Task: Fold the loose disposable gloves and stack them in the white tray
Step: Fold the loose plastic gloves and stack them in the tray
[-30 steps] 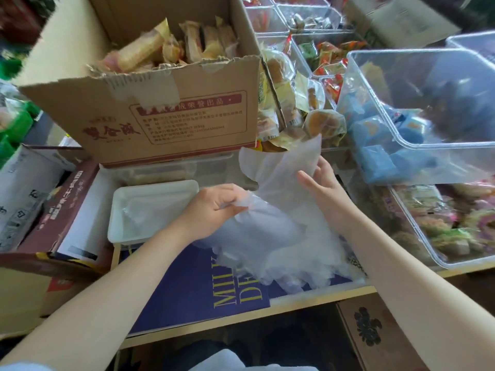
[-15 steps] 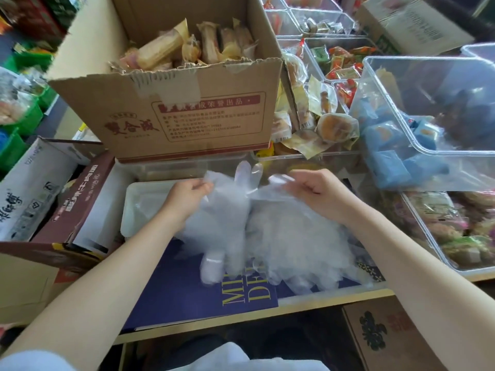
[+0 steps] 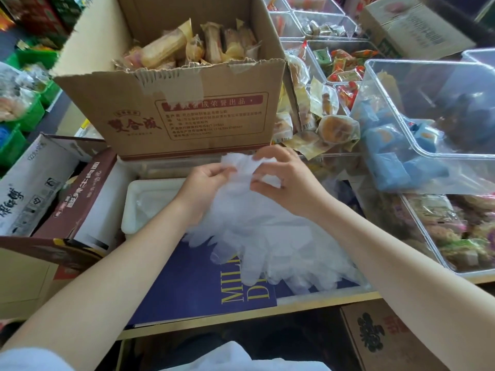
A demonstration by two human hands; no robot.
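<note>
Thin, milky plastic film was what both hands had hold of: one disposable glove (image 3: 247, 167), pinched at its upper edge just in front of the cardboard box (image 3: 184, 113). The left hand (image 3: 203, 183) had thumb and fingers closed on the left side of that edge, and the right hand (image 3: 284, 178) was closed on the right side, crumpling it a little. The glove hung from them with its long axis running towards the person, its lower part merging into the loose pile of gloves (image 3: 276, 250) so that I could not tell where its finger end lay (film on film, all the same colour). That pile lay on a dark blue book (image 3: 192, 285), with glove fingers splayed towards the near edge of the table. The white tray (image 3: 131, 207) sat just left of the pile, touching it, with what looked like clear film inside.

To my eye the risk was the film itself: so light and clingy, lifting one glove could drag neighbours off the table edge, or a fold could spring open before reaching the tray.
</note>
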